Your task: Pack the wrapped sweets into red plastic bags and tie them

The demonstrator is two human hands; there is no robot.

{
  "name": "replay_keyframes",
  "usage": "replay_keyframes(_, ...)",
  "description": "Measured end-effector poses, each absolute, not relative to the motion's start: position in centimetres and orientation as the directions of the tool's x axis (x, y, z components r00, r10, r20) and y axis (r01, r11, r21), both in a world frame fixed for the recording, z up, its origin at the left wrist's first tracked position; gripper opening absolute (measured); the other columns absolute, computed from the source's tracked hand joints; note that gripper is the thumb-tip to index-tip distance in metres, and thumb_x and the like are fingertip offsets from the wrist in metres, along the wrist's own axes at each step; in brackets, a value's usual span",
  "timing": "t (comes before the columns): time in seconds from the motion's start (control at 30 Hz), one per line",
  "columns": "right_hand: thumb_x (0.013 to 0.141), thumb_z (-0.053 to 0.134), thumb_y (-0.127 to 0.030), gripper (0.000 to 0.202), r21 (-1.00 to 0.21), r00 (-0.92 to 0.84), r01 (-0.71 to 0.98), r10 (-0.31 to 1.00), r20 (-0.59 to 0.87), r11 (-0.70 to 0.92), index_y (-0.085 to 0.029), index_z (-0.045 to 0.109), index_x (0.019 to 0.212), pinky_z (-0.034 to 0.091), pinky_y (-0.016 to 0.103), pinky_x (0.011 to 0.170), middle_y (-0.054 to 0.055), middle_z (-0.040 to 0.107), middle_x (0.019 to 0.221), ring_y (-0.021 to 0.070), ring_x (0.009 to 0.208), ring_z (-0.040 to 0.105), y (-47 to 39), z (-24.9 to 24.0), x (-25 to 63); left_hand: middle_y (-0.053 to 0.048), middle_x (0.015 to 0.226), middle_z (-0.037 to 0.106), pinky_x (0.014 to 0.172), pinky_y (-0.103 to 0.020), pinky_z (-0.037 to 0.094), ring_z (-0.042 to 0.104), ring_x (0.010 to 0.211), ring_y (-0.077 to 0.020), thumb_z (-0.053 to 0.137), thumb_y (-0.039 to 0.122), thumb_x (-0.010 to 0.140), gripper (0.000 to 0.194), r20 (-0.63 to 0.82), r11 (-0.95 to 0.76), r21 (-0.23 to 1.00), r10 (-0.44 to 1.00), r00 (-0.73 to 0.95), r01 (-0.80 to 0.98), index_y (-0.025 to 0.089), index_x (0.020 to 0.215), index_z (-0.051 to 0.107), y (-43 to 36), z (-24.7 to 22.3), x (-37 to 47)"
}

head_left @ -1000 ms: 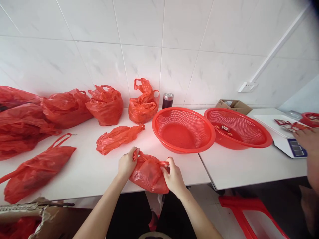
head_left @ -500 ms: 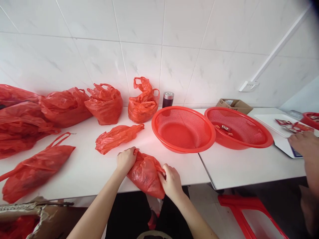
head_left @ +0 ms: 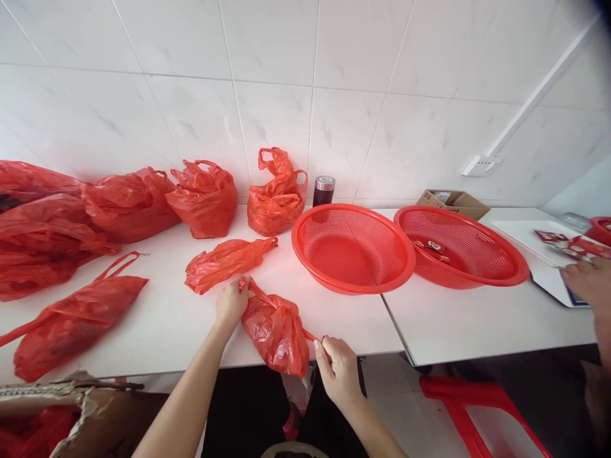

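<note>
A filled red plastic bag (head_left: 277, 334) lies at the front edge of the white table, its neck gathered. My left hand (head_left: 232, 303) is closed on one handle at its upper left. On the other side, my right hand (head_left: 338, 364) pinches the second handle, which is stretched taut to the right. What the bag contains does not show clearly through the plastic. Just behind my left hand rests a flat, crumpled red bag (head_left: 229, 262). A red colander (head_left: 353, 254) with nothing in it stands to the right of the bag.
Several filled red bags (head_left: 203, 200) line the wall, near a dark tumbler (head_left: 324, 191). Another bag (head_left: 79, 321) lies at left above a cardboard box (head_left: 114, 413). A second colander (head_left: 458, 248) holds small packets. A co-worker's hand (head_left: 589, 280) is by a white scale (head_left: 548, 286); a red stool (head_left: 468, 407) stands below.
My hands have moved apart, pulling the two handles outward. The bag's neck is now drawn tighter and the bag looks more bunched up.
</note>
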State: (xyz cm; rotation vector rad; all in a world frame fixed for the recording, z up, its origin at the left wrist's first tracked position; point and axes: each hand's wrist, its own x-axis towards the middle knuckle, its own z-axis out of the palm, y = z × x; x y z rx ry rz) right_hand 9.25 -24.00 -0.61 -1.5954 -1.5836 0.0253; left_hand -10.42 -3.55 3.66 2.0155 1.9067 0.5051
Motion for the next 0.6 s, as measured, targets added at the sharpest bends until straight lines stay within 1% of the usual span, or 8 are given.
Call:
replay_keyframes(0.13,0.096,0.040,-0.029,0.035,-0.731,0.292,0.673,0.866,0.407,0.117,-0.022,0.025,0.065,0.026,0.024,0.053,-0.006,0.027,0.056,0.0102,0.051,0.030,-23.7,-0.5,10.5,-0.008,0.080,0.072,0.068,-0.031,0.048,0.067,0.081,-0.0262,0.038,0.044,0.091,0.037,0.031,-0.092,0.514,0.996,0.089,0.853,0.018,0.093,0.065,-4.3,5.2,-10.9)
replay_keyframes(0.2,0.096,0.040,-0.035,0.036,-0.826,0.336,0.561,0.893,0.298,0.064,-0.023,0.026,0.066,0.027,0.023,0.051,-0.007,0.026,0.056,0.0099,0.049,0.030,-23.3,-0.1,11.0,-0.009,0.105,0.070,0.080,-0.035,0.047,0.064,0.097,-0.0275,0.044,0.040,0.089,0.035,0.111,-0.109,0.514,0.992,0.060,0.851,0.019,0.112,0.060,-5.2,6.9,-10.9)
replay_keyframes(0.27,0.096,0.041,-0.040,0.034,-0.891,0.350,0.453,0.913,0.210,0.031,-0.023,0.030,0.068,0.030,0.023,0.052,-0.007,0.031,0.056,0.0101,0.050,0.035,-22.8,0.3,11.2,-0.010,0.129,0.058,0.097,-0.042,0.039,0.052,0.118,-0.0297,0.046,0.037,0.089,0.039,0.264,-0.211,0.482,0.960,0.088,0.850,0.022,0.124,0.054,-6.5,8.8,-10.4)
replay_keyframes(0.33,0.095,0.041,-0.043,0.034,-0.929,0.350,0.369,0.921,0.173,0.034,-0.023,0.033,0.070,0.033,0.023,0.055,-0.006,0.038,0.057,0.0109,0.053,0.041,-22.3,0.6,11.3,-0.007,0.134,0.054,0.103,-0.042,0.033,0.047,0.123,-0.0289,0.050,0.032,0.087,0.034,0.313,-0.440,0.427,0.892,0.327,0.790,0.026,0.118,0.061,-8.1,10.0,-9.5)
replay_keyframes(0.4,0.095,0.042,-0.044,0.034,-0.948,0.363,0.315,0.917,0.167,0.048,-0.023,0.035,0.070,0.036,0.023,0.058,-0.005,0.042,0.058,0.0116,0.056,0.044,-22.1,0.9,11.4,-0.006,0.123,0.062,0.097,-0.038,0.039,0.055,0.113,-0.0266,0.056,0.026,0.081,0.027,0.168,-0.648,0.412,0.745,0.645,0.640,0.028,0.105,0.068,-9.4,10.4,-8.3)
replay_keyframes(0.43,0.095,0.043,-0.045,0.034,-0.954,0.377,0.294,0.911,0.166,0.052,-0.023,0.036,0.070,0.037,0.023,0.059,-0.005,0.043,0.059,0.0119,0.056,0.045,-22.0,1.0,11.5,-0.005,0.116,0.065,0.091,-0.036,0.042,0.058,0.106,-0.0260,0.059,0.023,0.077,0.028,0.070,-0.690,0.428,0.670,0.739,0.584,0.028,0.102,0.070,-9.9,10.3,-7.8)
replay_keyframes(0.5,0.094,0.044,-0.046,0.036,-0.970,0.417,0.237,0.896,0.151,0.053,-0.022,0.038,0.068,0.039,0.024,0.060,-0.005,0.044,0.058,0.0120,0.056,0.045,-22.0,1.3,11.8,-0.005,0.101,0.070,0.082,-0.036,0.044,0.062,0.095,-0.0264,0.059,0.016,0.073,0.029,-0.042,-0.698,0.437,0.615,0.787,0.568,0.028,0.097,0.071,-10.4,9.5,-7.0)
replay_keyframes(0.6,0.093,0.045,-0.050,0.034,-0.997,0.500,0.064,0.863,0.070,0.044,-0.022,0.042,0.074,0.040,0.024,0.053,-0.003,0.052,0.063,0.0121,0.054,0.047,-22.1,1.7,12.2,-0.006,0.089,0.071,0.076,-0.035,0.043,0.063,0.088,-0.0266,0.053,0.013,0.073,0.024,-0.034,-0.657,0.421,0.678,0.734,0.626,0.025,0.086,0.071,-10.5,8.5,-6.3)
